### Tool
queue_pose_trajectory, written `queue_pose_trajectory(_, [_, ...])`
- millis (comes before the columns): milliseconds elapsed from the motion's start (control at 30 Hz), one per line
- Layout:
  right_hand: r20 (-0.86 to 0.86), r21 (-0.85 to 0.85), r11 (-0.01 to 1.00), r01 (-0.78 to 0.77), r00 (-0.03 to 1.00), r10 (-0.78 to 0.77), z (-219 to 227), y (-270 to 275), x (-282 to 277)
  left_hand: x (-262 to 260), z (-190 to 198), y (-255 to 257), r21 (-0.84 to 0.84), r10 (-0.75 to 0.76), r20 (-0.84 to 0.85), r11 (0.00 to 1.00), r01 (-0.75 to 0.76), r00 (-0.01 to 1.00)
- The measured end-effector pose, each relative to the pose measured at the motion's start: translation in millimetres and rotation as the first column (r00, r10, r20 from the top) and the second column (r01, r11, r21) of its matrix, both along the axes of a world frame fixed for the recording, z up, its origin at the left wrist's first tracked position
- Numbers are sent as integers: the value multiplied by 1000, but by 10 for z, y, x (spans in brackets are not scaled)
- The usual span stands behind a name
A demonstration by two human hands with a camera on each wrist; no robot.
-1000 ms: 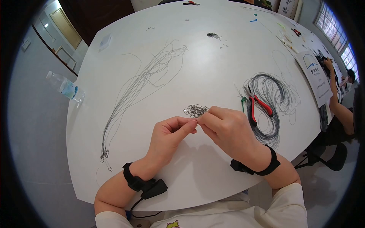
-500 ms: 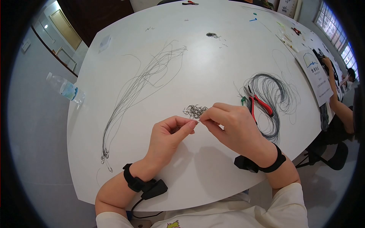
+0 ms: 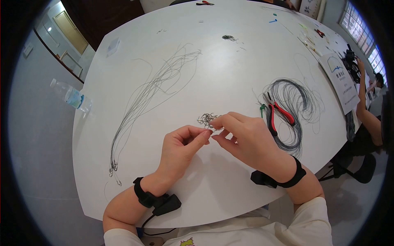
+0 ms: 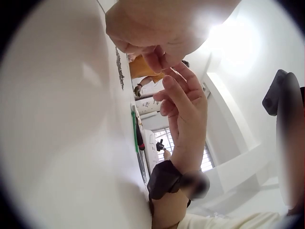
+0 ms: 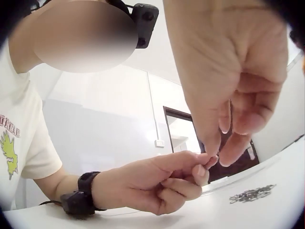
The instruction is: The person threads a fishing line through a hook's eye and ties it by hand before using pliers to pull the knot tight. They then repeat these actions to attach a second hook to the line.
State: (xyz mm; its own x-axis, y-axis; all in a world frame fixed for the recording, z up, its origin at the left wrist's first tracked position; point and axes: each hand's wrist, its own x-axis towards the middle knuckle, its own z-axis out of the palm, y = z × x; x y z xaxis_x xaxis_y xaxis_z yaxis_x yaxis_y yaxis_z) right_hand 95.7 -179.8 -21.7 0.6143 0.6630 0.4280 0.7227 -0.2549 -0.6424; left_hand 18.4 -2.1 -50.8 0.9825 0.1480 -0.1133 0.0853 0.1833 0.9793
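Note:
In the head view my left hand [image 3: 180, 149] pinches a tiny thing between thumb and forefinger; the fingertips mostly hide it, and I cannot tell what it is. My right hand [image 3: 250, 137] is beside those fingertips, its thumb and forefinger apart. Just beyond both hands lies a pile of metal fish hooks [image 3: 206, 119], partly covered by the right fingers. The right wrist view shows the pinching left hand [image 5: 157, 183] below the right hand [image 5: 233, 71], with the hook pile [image 5: 252, 193] on the table behind.
Red-handled pliers [image 3: 284, 114] lie on a coil of dark line [image 3: 297, 139] to the right. Long thin lines with hooks [image 3: 113, 166] at their near ends stretch across the left. A water bottle [image 3: 74, 97] stands at the table's [image 3: 135, 205] left edge. Another person's arm [image 3: 365, 102] is at right.
The right thumb and forefinger have parted, and the right forefinger now reaches over the hook pile. My left hand has stayed in nearly the same place, still pinching.

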Motion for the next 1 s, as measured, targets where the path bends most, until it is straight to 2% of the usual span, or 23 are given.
queue_pose_trajectory(100, [66, -56, 998, 5, 998, -1, -15, -3, 19, -10, 22, -10, 13, 6, 5, 1000, -6, 1000])
queue_pose_trajectory(367, [57, 3, 1000, 17, 998, -17, 35, 19, -5, -21, 21, -13, -6, 15, -11, 1000, -15, 1000])
queue_pose_trajectory(467, [122, -7, 1000, -7, 993, 8, 62, 7, 23, -23, 41, -27, 44, -7, 19, 999, 6, 1000])
queue_pose_trajectory(667, [203, -41, 999, -14, 979, 22, 67, -21, 51, 9, 43, -16, 8, -74, -43, 997, 74, 996])
queue_pose_trajectory(833, [252, -23, 1000, -4, 968, 10, 50, -7, 34, -11, 52, -85, 95, -51, 14, 994, 50, 999])
queue_pose_trajectory(1000, [304, -55, 998, 9, 953, 8, 41, -3, 36, -15, 58, -72, 54, -20, -3, 998, 20, 1000])
